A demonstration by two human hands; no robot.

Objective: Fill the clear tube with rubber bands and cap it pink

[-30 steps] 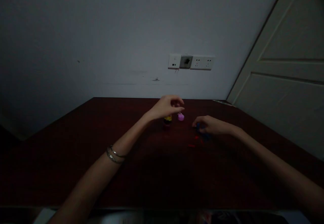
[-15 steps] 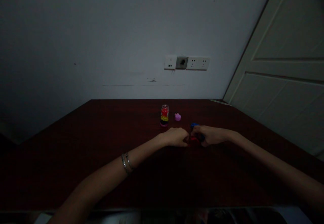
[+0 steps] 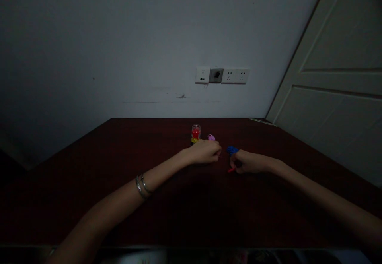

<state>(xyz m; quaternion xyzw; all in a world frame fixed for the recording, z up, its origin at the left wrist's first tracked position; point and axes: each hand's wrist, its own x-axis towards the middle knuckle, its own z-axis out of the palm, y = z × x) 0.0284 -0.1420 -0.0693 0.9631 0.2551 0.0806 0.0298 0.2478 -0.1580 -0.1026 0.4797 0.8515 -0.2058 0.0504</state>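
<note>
My left hand (image 3: 205, 151) is closed in a pinch just in front of the glass jar (image 3: 195, 132); a tiny reddish tip shows at its fingertips, too small to name. The upright jar has red, yellow and dark layers inside, and my hand hides its lower part. My right hand (image 3: 249, 162) pinches a small red piece (image 3: 231, 170) low over the table, its kind unclear. Beside its knuckles lies a blue bunch (image 3: 232, 150) of something strand-like. A pink-purple bundle (image 3: 211, 137) is partly hidden behind my left hand.
The dark red-brown table (image 3: 143, 136) meets a pale wall (image 3: 134, 49) at the back. Sockets and switches (image 3: 235, 76) are mounted on that wall. A panelled door (image 3: 334, 77) stands along the right side. Blurred items lie below the front edge.
My hands have moved apart; the red material that lay between them now shows as a small piece at my right fingertips. My left hand has shifted up and left, and more of the blue bunch shows.
</note>
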